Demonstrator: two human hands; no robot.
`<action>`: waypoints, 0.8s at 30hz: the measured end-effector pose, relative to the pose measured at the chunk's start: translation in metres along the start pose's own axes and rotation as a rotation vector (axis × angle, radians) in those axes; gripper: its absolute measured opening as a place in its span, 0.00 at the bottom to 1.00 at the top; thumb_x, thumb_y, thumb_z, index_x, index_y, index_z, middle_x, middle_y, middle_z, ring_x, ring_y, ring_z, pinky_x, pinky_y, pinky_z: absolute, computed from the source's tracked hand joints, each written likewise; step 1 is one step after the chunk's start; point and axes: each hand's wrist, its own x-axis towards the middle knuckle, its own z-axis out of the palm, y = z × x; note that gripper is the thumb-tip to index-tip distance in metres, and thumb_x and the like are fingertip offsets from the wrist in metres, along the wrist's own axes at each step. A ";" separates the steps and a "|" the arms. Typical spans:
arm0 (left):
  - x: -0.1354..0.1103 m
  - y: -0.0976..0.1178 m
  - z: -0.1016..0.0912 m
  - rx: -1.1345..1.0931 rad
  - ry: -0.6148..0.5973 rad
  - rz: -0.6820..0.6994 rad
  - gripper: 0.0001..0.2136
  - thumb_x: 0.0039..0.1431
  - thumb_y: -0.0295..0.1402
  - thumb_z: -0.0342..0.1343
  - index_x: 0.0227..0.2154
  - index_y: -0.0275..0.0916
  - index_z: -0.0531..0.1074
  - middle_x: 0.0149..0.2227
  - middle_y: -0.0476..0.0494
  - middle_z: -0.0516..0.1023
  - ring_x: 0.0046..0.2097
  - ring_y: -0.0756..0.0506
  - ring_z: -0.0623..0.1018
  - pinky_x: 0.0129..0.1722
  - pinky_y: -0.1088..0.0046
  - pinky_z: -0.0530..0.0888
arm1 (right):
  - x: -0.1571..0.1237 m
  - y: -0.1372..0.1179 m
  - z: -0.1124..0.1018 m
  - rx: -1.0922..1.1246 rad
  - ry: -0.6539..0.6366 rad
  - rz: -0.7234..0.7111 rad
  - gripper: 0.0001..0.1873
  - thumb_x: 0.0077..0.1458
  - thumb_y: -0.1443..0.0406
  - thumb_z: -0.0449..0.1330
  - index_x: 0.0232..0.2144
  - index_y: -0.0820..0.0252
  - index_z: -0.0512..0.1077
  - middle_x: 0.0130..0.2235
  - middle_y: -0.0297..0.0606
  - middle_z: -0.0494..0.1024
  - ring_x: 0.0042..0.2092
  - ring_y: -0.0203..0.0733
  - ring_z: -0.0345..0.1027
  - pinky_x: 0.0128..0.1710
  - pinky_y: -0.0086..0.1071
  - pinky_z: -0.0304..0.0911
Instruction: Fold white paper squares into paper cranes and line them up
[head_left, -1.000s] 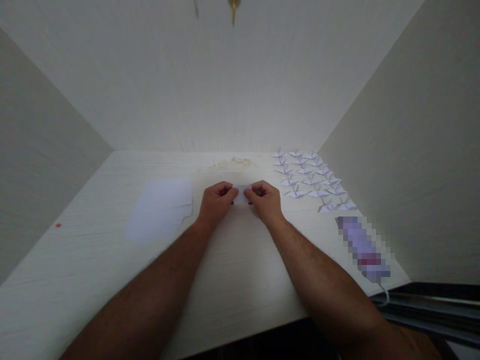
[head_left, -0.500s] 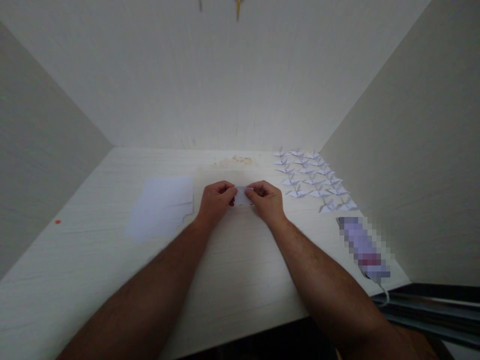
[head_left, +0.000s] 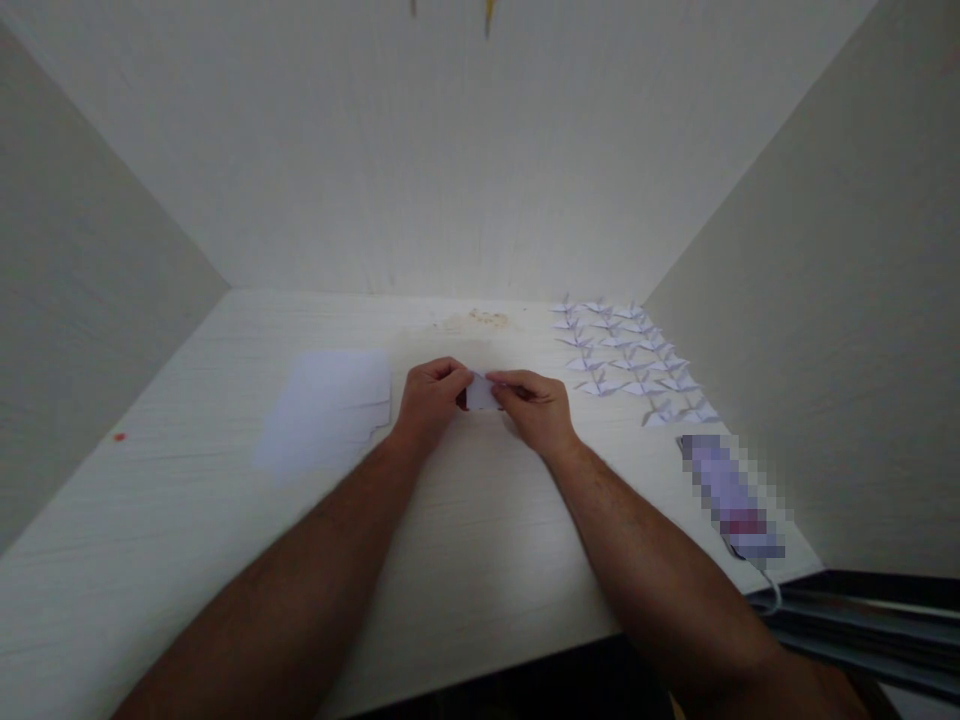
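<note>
A small white piece of paper [head_left: 480, 393] sits between my two hands, just above the pale wooden tabletop [head_left: 465, 540] at its middle. My left hand [head_left: 429, 400] pinches its left edge with curled fingers. My right hand [head_left: 534, 406] pinches its right edge and top, fingers closed over the paper. Both forearms reach in from the bottom of the view.
A stack of white sheets [head_left: 326, 415] lies left of my hands. Several folded white paper cranes [head_left: 630, 360] stand in rows at the right, by the side wall. A blurred oblong object [head_left: 731, 495] with a cord lies near the table's front right corner. A brownish stain [head_left: 484, 319] marks the back.
My right hand's fingers have slid leftward over the top of the paper. The view has tilted slightly; the hands stay in the same place.
</note>
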 end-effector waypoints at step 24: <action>0.002 -0.004 0.000 -0.091 -0.001 -0.056 0.07 0.43 0.32 0.58 0.16 0.38 0.69 0.16 0.53 0.64 0.21 0.52 0.63 0.21 0.75 0.59 | -0.001 -0.005 -0.001 -0.101 -0.066 -0.019 0.06 0.49 0.63 0.64 0.30 0.56 0.80 0.34 0.37 0.81 0.35 0.38 0.74 0.33 0.30 0.69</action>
